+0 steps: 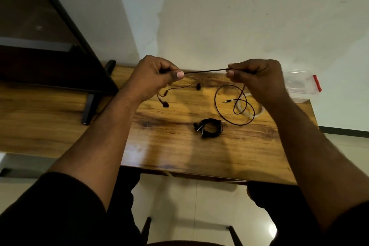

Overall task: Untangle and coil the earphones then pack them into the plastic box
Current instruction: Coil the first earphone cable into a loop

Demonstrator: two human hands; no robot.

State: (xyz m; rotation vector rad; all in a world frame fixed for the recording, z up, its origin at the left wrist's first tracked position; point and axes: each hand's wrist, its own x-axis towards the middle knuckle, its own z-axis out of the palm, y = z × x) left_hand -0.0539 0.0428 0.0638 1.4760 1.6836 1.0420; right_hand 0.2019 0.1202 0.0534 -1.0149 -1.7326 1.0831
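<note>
- The left hand [154, 75] is raised above the wooden table [179, 150], fingers curled in, thumb and forefinger pinching the dark red earphone cable [205, 71].
- The right hand [257, 78] is held at the same height, at 3 o'clock from the left, its fingers also curled and pinching the same cable — the stretch between the two hands runs taut and nearly level.
- From the left hand the cable drops to the tabletop, where its two earbuds [198, 86] lie: one at about 5 o'clock from the left thumb, the other lower, near the left wrist.
- From the right hand the rest of the cable falls in loose loops on the table, at 7 o'clock from that hand; the metal jack plug [227, 101] lies inside the loops, pointing toward 9 o'clock.
- A white cable [259, 113] lies in a curve under those loops, partly hidden by the right forearm.
- A second pair, the black earphones [209, 128], sits coiled in a small bundle near the middle of the table, at 6 o'clock from the taut stretch.
- The clear plastic box [299, 86] with a red clip stands at the table's far right corner, at 3 o'clock from the right hand — whether anything is in it cannot be told.
</note>
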